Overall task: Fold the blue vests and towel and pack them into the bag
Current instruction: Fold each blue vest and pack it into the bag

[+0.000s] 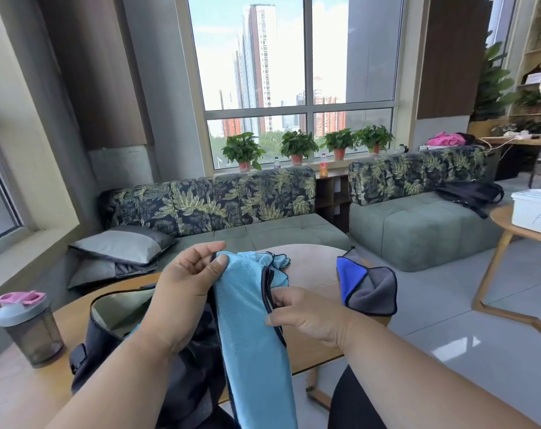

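Blue vest (247, 311) hangs lengthwise toward the viewer, pinched by both hands, left (185, 283) and right (306, 314).

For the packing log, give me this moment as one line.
left hand: pinches light blue vest top | right hand: pinches vest's dark-trimmed edge | blue-grey towel: on table, unpacked | bag: open

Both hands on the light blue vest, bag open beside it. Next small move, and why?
Probably fold it in half. The left hand and right hand pinch the light blue vest, which hangs long past the table edge, too long for the open bag. The towel waits.
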A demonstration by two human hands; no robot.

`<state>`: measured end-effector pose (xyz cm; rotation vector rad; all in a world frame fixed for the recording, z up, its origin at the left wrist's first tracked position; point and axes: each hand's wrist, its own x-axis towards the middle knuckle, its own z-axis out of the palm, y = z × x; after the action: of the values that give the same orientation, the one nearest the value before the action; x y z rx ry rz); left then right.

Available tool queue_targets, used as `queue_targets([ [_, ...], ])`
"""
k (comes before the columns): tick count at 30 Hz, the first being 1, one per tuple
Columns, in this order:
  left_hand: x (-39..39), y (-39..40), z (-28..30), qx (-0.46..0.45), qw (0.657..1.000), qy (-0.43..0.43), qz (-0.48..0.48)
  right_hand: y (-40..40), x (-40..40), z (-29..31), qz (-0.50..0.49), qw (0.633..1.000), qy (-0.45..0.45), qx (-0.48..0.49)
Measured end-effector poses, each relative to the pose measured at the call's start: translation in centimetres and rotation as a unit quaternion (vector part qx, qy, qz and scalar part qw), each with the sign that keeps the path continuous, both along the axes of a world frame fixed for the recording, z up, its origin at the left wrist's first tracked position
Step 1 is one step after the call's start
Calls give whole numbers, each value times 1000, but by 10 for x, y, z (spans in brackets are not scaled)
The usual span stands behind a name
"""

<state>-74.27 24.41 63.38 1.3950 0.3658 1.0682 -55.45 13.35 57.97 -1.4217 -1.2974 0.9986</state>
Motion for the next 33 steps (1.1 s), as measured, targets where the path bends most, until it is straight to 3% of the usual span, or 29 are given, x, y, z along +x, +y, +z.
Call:
queue_targets([
  [3, -4, 8, 4, -25, 999, -46, 6, -2, 1, -10, 10, 999, 22, 22],
  [12, -18, 28, 3, -68, 993, -79, 50, -2, -12, -27, 48, 998, -47, 12],
  [19, -26, 38, 0, -78, 993, -60, 71, 7, -11, -40, 17, 985, -169, -28],
  [25, -30, 46, -7, -70, 992, -60, 86, 12, 3, -45, -60, 957, -285, 9],
  [33, -27, 56, -12, -84, 986, -68, 127, 6, 20, -36, -174, 876, -433, 123],
])
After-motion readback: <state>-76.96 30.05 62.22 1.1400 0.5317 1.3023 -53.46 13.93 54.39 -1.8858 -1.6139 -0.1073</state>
